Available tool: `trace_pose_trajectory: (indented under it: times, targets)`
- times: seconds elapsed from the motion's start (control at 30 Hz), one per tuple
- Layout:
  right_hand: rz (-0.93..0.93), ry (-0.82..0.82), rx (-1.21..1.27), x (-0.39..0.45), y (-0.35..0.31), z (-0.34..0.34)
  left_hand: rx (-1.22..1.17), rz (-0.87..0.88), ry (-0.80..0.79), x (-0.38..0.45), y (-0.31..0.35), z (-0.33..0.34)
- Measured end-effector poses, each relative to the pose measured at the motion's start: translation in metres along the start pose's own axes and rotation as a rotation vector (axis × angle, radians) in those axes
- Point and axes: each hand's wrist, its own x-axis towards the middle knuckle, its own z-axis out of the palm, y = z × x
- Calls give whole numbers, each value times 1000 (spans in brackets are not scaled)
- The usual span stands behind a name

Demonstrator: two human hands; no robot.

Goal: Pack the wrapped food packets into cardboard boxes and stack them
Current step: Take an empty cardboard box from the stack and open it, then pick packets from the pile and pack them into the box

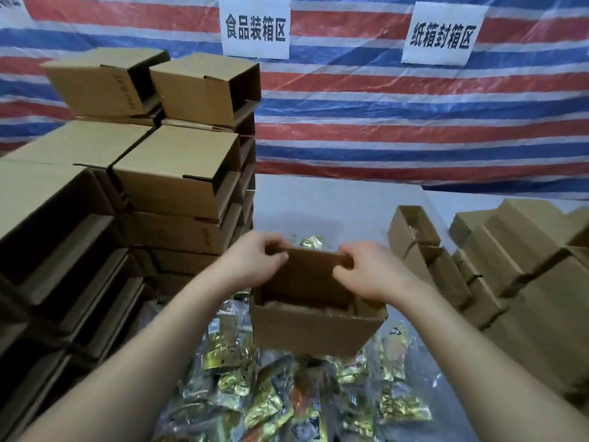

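1. So, I've got the small brown cardboard box [315, 327] sitting right on top of the heap of shiny gold-and-clear wrapped food packets [264, 400], close to me, because that's where I grab from and it saves reaching.
2. My left hand [255, 260] pinches the left corner of the box's raised back flap [306, 272], and my right hand [366, 272] pinches the right corner. Both are closed on that flap, thumbs on my side. Holding both corners keeps it square when folding, I reckon.
3. Can't really tell what's inside; it's dark in there, so I won't claim it's full.
4. The tall stack of brown cardboard boxes [178, 173] is on my left, their open ends facing right. I'd guess this one goes there.
5. The lower rows of brown cardboard boxes [522, 256] sit on my right, well apart from my hands.
6. Behind everything hangs a red, white and blue striped tarp [382, 106] with two white paper signs [255, 27].
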Motion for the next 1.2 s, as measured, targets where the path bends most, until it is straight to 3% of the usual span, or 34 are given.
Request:
trace_pose_trajectory:
  times: [0.23,0.4,0.87,1.2]
  targets:
    - [45,-179,15,-21,12,106,-32,-152,-90,-26,-85,82]
    - [66,-147,72,-28,21,147,-107,-215,-91,-30,-111,110]
    - [56,-83,0,-6,37,147,-114,-177,-32,-9,-109,119]
    - [78,-52,175,1,46,138,-157,-97,-22,7,-112,107]
